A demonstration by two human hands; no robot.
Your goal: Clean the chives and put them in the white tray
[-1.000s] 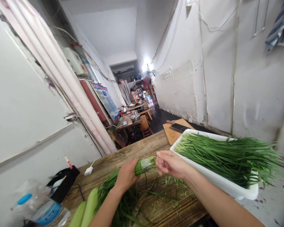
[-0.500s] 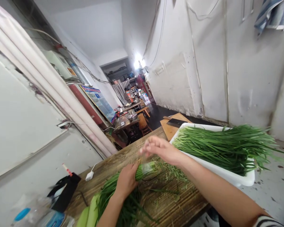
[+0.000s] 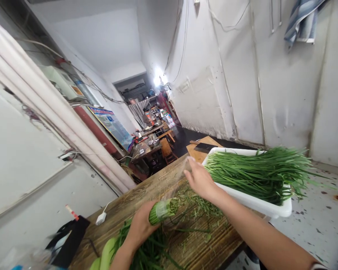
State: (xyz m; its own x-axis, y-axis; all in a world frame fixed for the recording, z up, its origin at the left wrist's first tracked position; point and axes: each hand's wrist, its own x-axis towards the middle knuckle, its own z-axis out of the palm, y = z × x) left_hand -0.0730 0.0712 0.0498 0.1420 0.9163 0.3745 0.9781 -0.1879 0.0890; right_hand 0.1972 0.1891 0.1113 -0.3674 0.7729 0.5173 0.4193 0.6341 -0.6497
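My left hand (image 3: 142, 221) is wrapped round a bundle of garlic chives (image 3: 166, 210), its cut pale ends pointing right and its leaves trailing down over the table. Clear tape (image 3: 161, 210) circles the stems near those ends. From it a see-through strip stretches up to my right hand (image 3: 198, 178), whose fingertips are pinched on the strip's far end. Beyond that hand, a white plastic tub (image 3: 248, 202) is heaped with loose garlic chives (image 3: 253, 172).
Stem scraps (image 3: 205, 206) litter the wooden table (image 3: 146, 191). A cleaver (image 3: 205, 147) lies on a cutting board (image 3: 197, 153) behind the tub. Pale green long vegetables (image 3: 107, 253), a white charger (image 3: 100, 218) and a black box (image 3: 70, 240) are at the left. Another person (image 3: 148, 118) is far back.
My right hand has drawn away from the bundle, and a clear strip now stretches between them. My left hand has tilted the bundle's cut ends towards me. The view has shifted slightly.
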